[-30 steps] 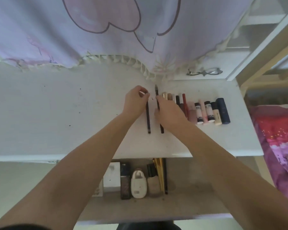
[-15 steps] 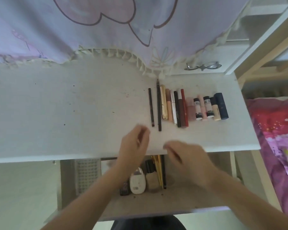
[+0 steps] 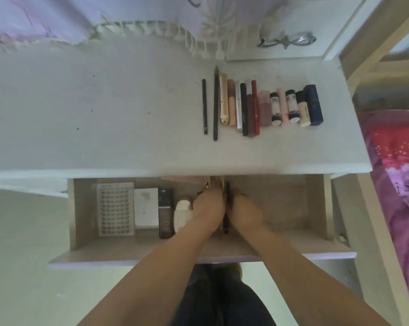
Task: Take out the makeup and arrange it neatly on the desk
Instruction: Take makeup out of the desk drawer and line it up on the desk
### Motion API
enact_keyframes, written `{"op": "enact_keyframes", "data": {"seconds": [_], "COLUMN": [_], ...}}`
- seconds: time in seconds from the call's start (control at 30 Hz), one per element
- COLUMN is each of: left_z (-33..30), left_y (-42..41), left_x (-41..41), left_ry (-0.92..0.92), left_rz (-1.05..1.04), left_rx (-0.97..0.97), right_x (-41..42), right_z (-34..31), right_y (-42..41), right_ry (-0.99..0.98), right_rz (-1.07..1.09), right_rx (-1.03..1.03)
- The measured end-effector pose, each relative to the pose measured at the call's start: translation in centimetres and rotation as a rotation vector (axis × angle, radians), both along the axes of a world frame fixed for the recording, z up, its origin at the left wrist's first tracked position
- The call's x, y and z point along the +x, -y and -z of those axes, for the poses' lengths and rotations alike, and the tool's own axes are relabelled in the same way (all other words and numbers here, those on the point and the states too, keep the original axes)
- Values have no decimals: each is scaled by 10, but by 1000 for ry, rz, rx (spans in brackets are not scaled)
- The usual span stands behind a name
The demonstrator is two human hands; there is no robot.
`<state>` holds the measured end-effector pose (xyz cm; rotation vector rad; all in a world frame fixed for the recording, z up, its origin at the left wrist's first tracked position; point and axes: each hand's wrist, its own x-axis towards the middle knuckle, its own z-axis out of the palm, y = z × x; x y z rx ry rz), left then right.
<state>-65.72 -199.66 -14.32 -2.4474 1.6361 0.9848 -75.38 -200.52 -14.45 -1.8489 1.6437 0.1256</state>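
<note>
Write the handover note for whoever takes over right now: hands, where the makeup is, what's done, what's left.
Left hand and right hand: both down in the open drawer, at the gold and black sticks; grip is hidden, so I cannot tell.
Done: a row of makeup lies side by side on the desk, thin pencils at its left end, navy tube at its right.
Left in the drawer: the sticks, white case, brown bottle, white box, lash tray.
Next: probably lift the sticks and extend the row leftward.

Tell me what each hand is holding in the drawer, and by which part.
Both the left hand and right hand close around the gold and dark slim sticks, near their far ends. The exact grip cannot be told.
</note>
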Motion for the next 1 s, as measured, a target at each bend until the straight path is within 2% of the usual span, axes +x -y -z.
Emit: {"op": "enact_keyframes", "data": {"seconds": [0.1,0.17,0.27,0.47,0.57,0.7,0.8,0.87,1.0], "left_z": [-1,-2,-9,-64,-109,-159,-170,-167,-155], "left_y": [1,-1,-5,-52,-62,-9,57,95,136], "left_x": [-7,-10,-11,21,55,98,119,127,129], "left_ry": [92,79,-41,-354,-452,-396,-256,-150,-6], "left_rz": [70,57,-27,85,41,-120,-118,-108,-26], "left_rx": [37,61,60,-88,-236,-454,-473,-382,-209], "right_x": [-13,-25,-39,-52,-40,9,55,82,116], "right_z": [3,3,-12,-83,-129,-175,-184,-179,-160], "right_y": [-2,0,6,-5,5,59,105,131,160], "right_ry": [-49,-53,12,141,304,520,542,470,110], "right_rz": [46,113,151,-207,-188,-31,28,16,-128], "right_rx": [2,28,39,-73,-65,-154,-223,-250,-339]}}
